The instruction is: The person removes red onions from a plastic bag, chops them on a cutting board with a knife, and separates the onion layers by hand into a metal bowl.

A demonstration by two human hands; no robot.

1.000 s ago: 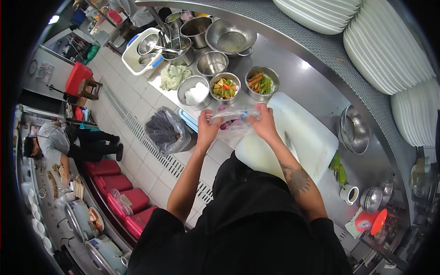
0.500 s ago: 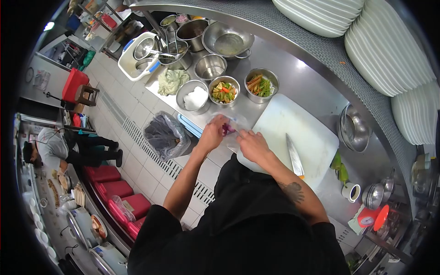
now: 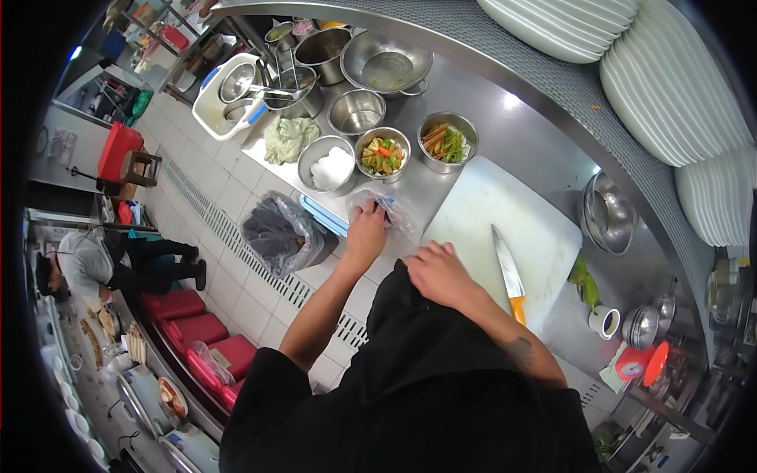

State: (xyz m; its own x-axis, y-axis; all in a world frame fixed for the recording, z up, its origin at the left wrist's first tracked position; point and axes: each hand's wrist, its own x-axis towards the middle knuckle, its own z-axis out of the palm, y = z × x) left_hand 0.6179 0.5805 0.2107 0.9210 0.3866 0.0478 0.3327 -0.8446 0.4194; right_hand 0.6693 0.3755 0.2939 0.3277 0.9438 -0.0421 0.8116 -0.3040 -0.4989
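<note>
A clear plastic bag (image 3: 400, 221) lies at the counter's front edge, left of the white cutting board (image 3: 465, 205). My left hand (image 3: 367, 235) is closed at the bag, its fingertips tucked into the plastic; something dark purple shows faintly beside them, too covered to make out. My right hand (image 3: 438, 273) is apart from the bag, over the board's near left corner, with loosely bent fingers and nothing visible in them. On the board rests a knife (image 3: 509, 268) with an orange handle, to the right of that hand.
Beyond the bag stand metal bowls of white stuff (image 3: 331, 168), mixed cut vegetables (image 3: 383, 156) and vegetable sticks (image 3: 447, 143). A lined bin (image 3: 285, 236) is at my left. Green peppers (image 3: 585, 282) lie right of the board. A shelf with plates (image 3: 670, 87) overhangs; another person (image 3: 87, 264) works far left.
My right hand has let go of the bag and drawn back toward me over the board's corner. My left hand stays at the bag, fingers deeper in it; the purple piece is now mostly hidden.
</note>
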